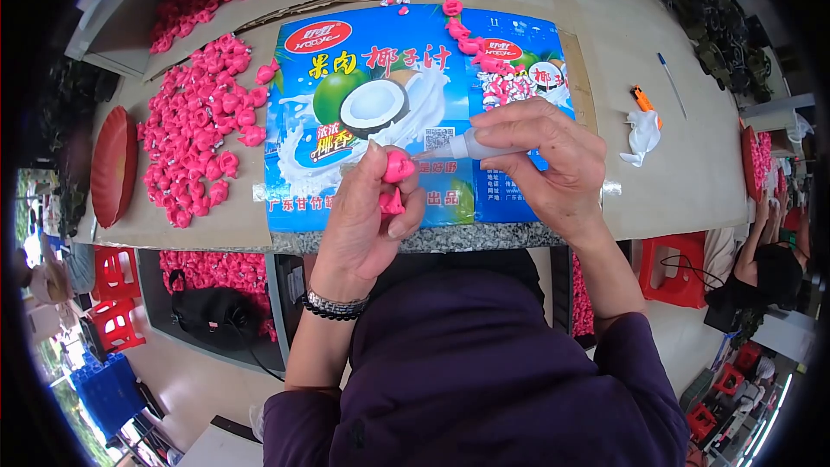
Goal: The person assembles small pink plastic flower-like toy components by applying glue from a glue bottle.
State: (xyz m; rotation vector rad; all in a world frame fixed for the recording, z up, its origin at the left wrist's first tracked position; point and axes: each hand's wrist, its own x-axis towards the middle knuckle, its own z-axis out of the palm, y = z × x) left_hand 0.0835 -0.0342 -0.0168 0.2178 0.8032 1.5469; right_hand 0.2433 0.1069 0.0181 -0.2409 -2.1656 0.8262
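My left hand (pixel 367 203) pinches a small glossy pink plastic part (pixel 399 166) between thumb and fingers, over a blue printed cardboard sheet (pixel 294 147). Lower in the same palm sits a second pink piece (pixel 392 202). My right hand (pixel 549 156) grips a small whitish squeeze bottle (pixel 475 145), tipped sideways. Its thin nozzle points left and reaches close to the upper pink part; whether it touches, I cannot tell. Beyond the right hand, a small heap of pink-and-white parts (pixel 506 86) lies on the sheet, with a row of pink pieces (pixel 471 43) leading away from it.
A big pile of pink parts (pixel 203 121) covers the table left of the sheet, beside a red dish (pixel 114 166). On the right lie a crumpled white tissue (pixel 641 134), an orange tool (pixel 641 99) and a pen (pixel 672 82). Below, an open drawer (pixel 277 311) holds more pink parts.
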